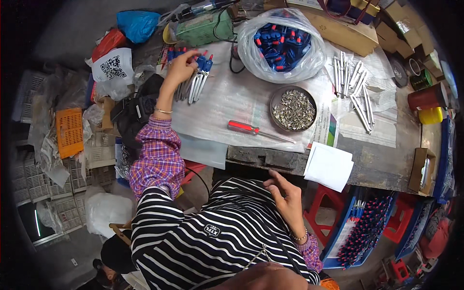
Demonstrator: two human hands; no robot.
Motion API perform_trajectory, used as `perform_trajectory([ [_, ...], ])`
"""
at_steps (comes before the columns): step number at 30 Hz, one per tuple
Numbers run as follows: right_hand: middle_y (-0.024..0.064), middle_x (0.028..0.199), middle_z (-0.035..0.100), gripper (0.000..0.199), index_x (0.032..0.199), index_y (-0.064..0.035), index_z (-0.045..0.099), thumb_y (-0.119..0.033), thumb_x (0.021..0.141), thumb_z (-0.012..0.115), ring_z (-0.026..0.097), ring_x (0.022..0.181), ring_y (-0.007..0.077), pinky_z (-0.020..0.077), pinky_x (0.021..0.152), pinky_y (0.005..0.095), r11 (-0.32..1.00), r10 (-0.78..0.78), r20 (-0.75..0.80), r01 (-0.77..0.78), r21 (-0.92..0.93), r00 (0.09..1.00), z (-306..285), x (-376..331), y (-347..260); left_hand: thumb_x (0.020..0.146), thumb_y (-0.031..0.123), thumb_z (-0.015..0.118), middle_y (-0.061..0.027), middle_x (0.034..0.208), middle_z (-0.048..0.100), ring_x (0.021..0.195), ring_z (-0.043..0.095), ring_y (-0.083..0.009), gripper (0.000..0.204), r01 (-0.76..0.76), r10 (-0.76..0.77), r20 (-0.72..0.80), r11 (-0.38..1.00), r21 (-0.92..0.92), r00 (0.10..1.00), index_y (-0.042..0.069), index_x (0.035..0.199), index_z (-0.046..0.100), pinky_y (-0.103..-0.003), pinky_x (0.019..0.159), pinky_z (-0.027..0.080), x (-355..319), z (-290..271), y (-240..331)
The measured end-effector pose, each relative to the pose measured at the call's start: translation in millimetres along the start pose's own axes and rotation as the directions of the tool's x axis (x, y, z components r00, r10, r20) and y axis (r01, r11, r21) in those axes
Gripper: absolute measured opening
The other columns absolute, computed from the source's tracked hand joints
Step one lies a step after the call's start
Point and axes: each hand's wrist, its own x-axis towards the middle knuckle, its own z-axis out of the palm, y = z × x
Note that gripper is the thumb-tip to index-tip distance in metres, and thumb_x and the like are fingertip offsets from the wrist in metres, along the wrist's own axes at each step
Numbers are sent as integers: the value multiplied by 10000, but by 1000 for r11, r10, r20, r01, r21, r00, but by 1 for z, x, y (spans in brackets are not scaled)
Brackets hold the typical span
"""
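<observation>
At the left side of the table, my left hand (181,68) reaches over a row of metal-shafted pieces with blue bodies and red tips (197,86). Its fingers close on one blue body at the upper end of the row; part of the grip is hidden. My right hand (286,197) is held in front of my lap below the table edge, fingers apart, with nothing in it. Between the hands, a red-handled screwdriver (245,127) lies beside a round bowl (315,115) of small screws. Above the bowl stands a clear plastic bag (247,53) full of blue parts with red tips.
Silver metal shafts (355,75) lie loose on paper at the right. White sheets (328,166) overhang the front edge. A green metal machine (203,28) stands at the back left. Below right, a blue tray (333,258) holds many red-tipped pieces beside red stools (320,212).
</observation>
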Motion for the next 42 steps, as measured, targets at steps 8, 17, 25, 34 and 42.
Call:
perform_trajectory([
  [8, 119, 873, 686, 321, 1157, 37, 579, -12, 841, 571, 651, 796, 147, 500, 730, 251, 998, 56, 25, -55, -11, 998, -7, 2, -3, 756, 29, 590, -89, 976, 647, 723, 601, -148, 338, -177, 182, -310, 983, 44, 933, 85, 1087, 627, -266, 658, 470, -14, 4, 15],
  [17, 108, 863, 683, 309, 1150, 53, 582, 10, 844, 556, 625, 804, 119, 486, 751, 240, 997, 77, 19, -77, 7, 997, -9, 5, -10, 706, 155, 694, -137, 1076, 595, 944, 552, -367, 423, -298, 348, -177, 919, 257, 920, 66, 1108, 596, -409, 870, 434, -28, 32, 41],
  [25, 101, 879, 676, 301, 1151, 76, 575, 17, 857, 549, 610, 831, 114, 479, 782, 238, 993, 108, 41, -109, 36, 993, -8, 0, -5, 710, 110, 652, -162, 954, 614, 898, 587, -351, 327, -233, 307, -268, 933, 275, 913, 25, 1024, 620, -416, 795, 468, -24, 30, 39],
  [34, 116, 891, 682, 304, 1151, 61, 578, 18, 851, 553, 628, 839, 125, 493, 778, 250, 993, 115, 45, -116, 14, 992, -9, 6, -11, 707, 192, 719, -179, 953, 618, 882, 596, -332, 404, -38, 178, -437, 950, 311, 882, 38, 1070, 626, -390, 767, 470, -12, 7, 12],
  [42, 137, 890, 680, 274, 1097, 34, 606, 11, 825, 592, 664, 811, 188, 507, 737, 263, 990, -4, 89, 17, -137, 996, -27, 19, -27, 763, 28, 621, -124, 1044, 628, 955, 596, -304, 277, -399, 340, -404, 914, -70, 849, 46, 1039, 614, -366, 827, 466, -18, 4, 110],
])
